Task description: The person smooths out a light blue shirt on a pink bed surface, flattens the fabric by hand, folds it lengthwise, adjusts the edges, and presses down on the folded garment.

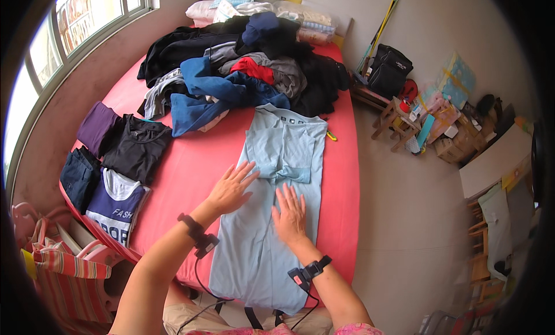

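A light blue short-sleeved garment [260, 248] lies lengthwise on the bed, its sides and sleeves folded in towards the middle. The neckline points away from me, and the bottom hem reaches the near edge of the bed. My left hand [232, 188] is spread at the garment's left side, just below the folded sleeves, holding nothing. Palm down over the middle of the cloth is my right hand [289, 215], also without anything in it. Whether either palm presses on the fabric is hard to tell. Each wrist wears a black strap with a small cabled device.
On the pink bed sheet [190, 170], folded clothes [136, 148] lie at the left. A loose heap of clothes [234, 79] fills the far part. A yellow utility knife [331, 136] lies near the right edge. A wooden stool [396, 122] and boxes [451, 146] stand on the floor.
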`<state>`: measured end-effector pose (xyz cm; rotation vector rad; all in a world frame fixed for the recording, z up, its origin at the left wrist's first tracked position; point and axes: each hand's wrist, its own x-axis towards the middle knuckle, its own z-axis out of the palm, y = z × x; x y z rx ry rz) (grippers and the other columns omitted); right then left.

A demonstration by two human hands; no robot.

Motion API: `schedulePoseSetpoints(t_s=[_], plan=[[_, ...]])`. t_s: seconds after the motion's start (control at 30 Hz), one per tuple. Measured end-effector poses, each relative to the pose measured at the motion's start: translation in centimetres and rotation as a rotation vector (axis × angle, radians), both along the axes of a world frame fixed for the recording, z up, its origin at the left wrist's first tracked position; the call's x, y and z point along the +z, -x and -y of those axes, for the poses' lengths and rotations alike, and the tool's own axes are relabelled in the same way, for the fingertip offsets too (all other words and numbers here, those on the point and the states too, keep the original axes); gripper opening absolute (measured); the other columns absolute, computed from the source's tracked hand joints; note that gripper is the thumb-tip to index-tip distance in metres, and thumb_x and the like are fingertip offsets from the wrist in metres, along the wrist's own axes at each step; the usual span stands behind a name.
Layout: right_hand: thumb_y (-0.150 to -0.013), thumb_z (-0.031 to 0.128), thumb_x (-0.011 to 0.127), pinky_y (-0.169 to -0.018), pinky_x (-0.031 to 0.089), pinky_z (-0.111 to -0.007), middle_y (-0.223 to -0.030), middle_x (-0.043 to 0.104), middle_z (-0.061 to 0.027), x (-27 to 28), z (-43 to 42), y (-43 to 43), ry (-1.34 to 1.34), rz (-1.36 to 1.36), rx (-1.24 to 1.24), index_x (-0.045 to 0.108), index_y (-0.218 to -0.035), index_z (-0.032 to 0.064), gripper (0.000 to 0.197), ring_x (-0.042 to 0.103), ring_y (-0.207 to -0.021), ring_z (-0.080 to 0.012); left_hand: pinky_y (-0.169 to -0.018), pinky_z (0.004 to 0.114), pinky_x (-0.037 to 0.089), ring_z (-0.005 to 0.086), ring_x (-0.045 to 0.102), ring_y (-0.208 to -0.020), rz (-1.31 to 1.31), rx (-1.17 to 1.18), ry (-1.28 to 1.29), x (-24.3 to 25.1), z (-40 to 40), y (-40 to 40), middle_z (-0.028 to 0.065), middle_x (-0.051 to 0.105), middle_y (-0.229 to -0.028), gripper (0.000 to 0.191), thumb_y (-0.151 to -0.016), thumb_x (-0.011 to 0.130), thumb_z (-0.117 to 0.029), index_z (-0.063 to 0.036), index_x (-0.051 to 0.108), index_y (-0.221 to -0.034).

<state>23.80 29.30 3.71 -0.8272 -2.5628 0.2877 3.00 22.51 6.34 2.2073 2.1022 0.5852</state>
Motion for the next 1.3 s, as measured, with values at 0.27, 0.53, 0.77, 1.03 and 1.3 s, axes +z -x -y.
schedulePoseSetpoints(t_s=[0.27,0.53,0.77,1.03,1.3], plan=[[-0.088,0.032,0.052,-0.110,0.016,-0.047,-0.145,0.032,-0.0106,-2.2,-2.0,0.6,-0.026,0.138,-0.106,0.037,-0.137,0.0100,0.056,0.028,-0.135,-0.0245,-0.112,0.048,0.012,0.0252,0.019,-0.138,-0.095,0.044,0.110,-3.7,-2.6,-1.0,0.0073,0.025,-0.148,0.064,-0.087,0.048,-0.042,-0.0135,0.029,-0.142],[-0.088,0.033,0.051,-0.110,0.017,-0.047,-0.146,0.029,-0.0115,-2.0,-1.8,-0.6,0.043,0.085,-0.084,0.033,-0.139,0.0097,0.059,0.028,-0.134,-0.0253,-0.111,0.049,0.012,0.0270,0.017,-0.139,-0.098,0.076,0.094,-3.7,-1.3,-2.3,0.0092,0.022,-0.149,0.064,-0.089,0.044,-0.044,-0.0127,0.026,-0.143],[-0.085,0.031,0.055,-0.110,0.016,-0.047,-0.146,0.028,-0.0119,-0.8,8.5,-5.8,0.135,0.180,0.038,0.034,-0.138,0.0066,0.062,0.025,-0.136,-0.0246,-0.109,0.053,0.010,0.0269,0.018,-0.139,-0.123,-0.156,0.193,-2.3,9.5,-7.0,0.0117,0.022,-0.149,0.068,-0.089,0.043,-0.046,-0.0069,0.026,-0.142],[-0.088,0.033,0.052,-0.108,0.020,-0.046,-0.144,0.032,-0.0118,-0.6,11.5,-6.7,0.055,0.108,0.013,0.038,-0.136,0.0058,0.057,0.029,-0.133,-0.0244,-0.108,0.054,0.014,0.0277,0.023,-0.137,-0.105,-0.124,0.184,-2.0,15.8,-9.3,0.0125,0.026,-0.147,0.064,-0.089,0.046,-0.041,-0.0068,0.030,-0.140],[-0.086,0.033,0.054,-0.107,0.022,-0.046,-0.142,0.036,-0.0132,-1.1,15.5,-9.3,-0.021,0.094,0.037,0.043,-0.132,0.0057,0.055,0.033,-0.131,-0.0261,-0.106,0.056,0.019,0.0301,0.025,-0.135,-0.220,-0.227,0.141,-1.7,21.3,-11.3,0.0117,0.031,-0.144,0.064,-0.083,0.057,-0.038,-0.0185,0.033,-0.140]])
